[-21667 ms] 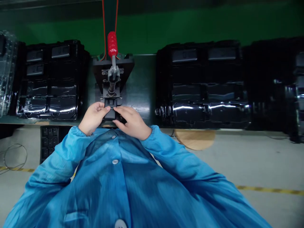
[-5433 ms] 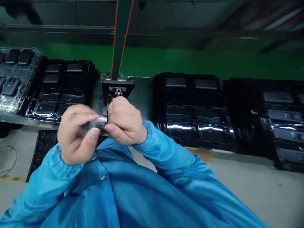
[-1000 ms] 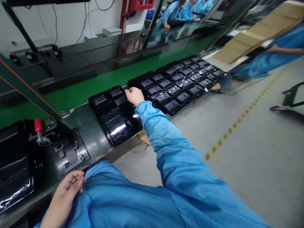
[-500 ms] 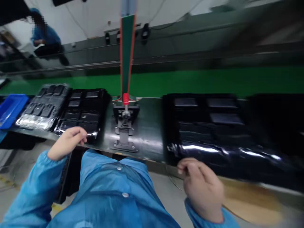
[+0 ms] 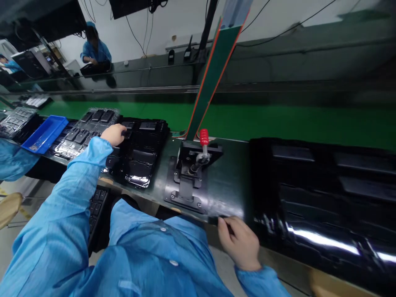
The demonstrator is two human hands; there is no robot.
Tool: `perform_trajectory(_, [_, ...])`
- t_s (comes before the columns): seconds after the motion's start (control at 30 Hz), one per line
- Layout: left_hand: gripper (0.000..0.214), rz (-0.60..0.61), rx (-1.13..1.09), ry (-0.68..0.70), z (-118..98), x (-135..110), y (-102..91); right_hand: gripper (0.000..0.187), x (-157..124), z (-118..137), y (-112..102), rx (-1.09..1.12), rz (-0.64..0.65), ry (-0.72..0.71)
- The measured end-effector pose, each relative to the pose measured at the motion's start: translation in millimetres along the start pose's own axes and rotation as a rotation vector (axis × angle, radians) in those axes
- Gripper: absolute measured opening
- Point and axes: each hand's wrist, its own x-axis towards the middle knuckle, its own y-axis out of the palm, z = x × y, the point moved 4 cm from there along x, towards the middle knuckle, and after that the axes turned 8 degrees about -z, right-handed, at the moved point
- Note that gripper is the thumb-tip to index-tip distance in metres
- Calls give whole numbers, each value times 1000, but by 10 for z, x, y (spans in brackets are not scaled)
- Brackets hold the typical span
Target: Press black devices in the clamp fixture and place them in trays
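My left hand (image 5: 114, 135) reaches over the black plastic tray (image 5: 145, 157) on my left, its fingers closed at a small black rectangular part (image 5: 126, 135) in an upper pocket. The fingertips partly cover that part. My right hand (image 5: 239, 242) is at the front edge of the table, its thumb and fingers pinched together. A small dark patch shows at its fingertips; what it is I cannot make out. Between the hands stands a black clamp fixture (image 5: 189, 173) with a red-tipped lever (image 5: 204, 137), bolted to the table.
Black trays with flat parts (image 5: 312, 198) lie on the right. A clear tray of black parts (image 5: 82, 134) and a blue bin (image 5: 46, 134) are further left. A green strip (image 5: 212, 78) with orange edges rises behind the fixture. Across the green belt (image 5: 278, 121), a co-worker (image 5: 96, 49) is seated.
My left hand has moved forward from the tray's front edge to its upper pocket. My right hand has come left, nearer the fixture. The view has turned left.
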Motion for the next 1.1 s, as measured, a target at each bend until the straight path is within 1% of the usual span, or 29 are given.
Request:
perform_trajectory(0.07, [59,60,54,24,97,160,39,25,-15,-1,12,-7,-7,-22])
perform_trajectory(0.17, [67,139,114,44,209,303,102,25,-21,-9,12,-20,-15,-38])
perform_trajectory(0.27, [73,196,150,69,239,378,144,24,-4,1,8,-23,4,-56])
perform_trajectory(0.37, [76,236,178,90,216,423,152,24,27,28,-5,-21,23,-65])
perform_trajectory(0.5, [76,255,212,118,176,444,127,24,50,63,-18,-13,23,-74])
perform_trajectory(0.7, [75,232,249,160,123,415,48,23,23,32,13,-22,21,-45])
perform_trajectory(0.8, [74,198,255,172,84,342,-57,21,22,33,18,-21,14,-51])
perform_trajectory(0.9, [72,147,247,168,28,164,-221,22,49,65,16,-27,-2,-20])
perform_trajectory(1.0, [68,82,237,171,-98,-136,-404,24,122,158,20,-26,-43,119])
perform_trajectory(1.03, [67,58,232,177,-167,-258,-459,24,159,227,31,-10,-45,163])
perform_trajectory(1.1, [63,17,216,186,-344,-519,-546,24,253,443,77,63,-8,212])
